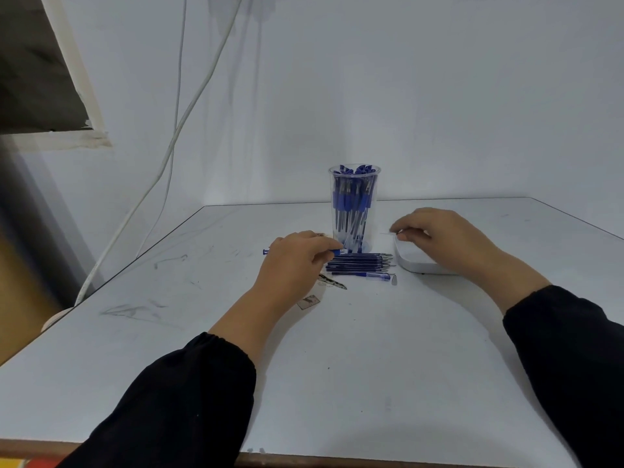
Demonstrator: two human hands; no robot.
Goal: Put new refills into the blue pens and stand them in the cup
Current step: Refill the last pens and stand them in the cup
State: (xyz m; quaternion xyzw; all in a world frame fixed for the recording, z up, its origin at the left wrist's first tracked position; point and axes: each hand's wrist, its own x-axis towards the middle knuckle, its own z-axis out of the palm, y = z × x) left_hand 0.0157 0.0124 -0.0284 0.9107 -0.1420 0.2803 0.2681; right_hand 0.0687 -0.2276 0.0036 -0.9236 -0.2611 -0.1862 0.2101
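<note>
A blue pen point(304, 251), lying crosswise just before the cup point(354, 204), is pinched by the left hand point(293, 261); the right hand's point(442, 238) grip cannot be told.

A clear cup point(354, 204) stands upright, packed with blue pens point(353, 197); loose dark-blue refills point(361, 260) lie side by side just before it.

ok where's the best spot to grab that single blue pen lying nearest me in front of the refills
Probably pinch the blue pen at its blue grip band, near mid-length, coming straight down from above. It lies flat on the table with its tip pointing right, and the row of refills sits close behind it, so a top pinch across the barrel from the near side avoids disturbing them.
</note>
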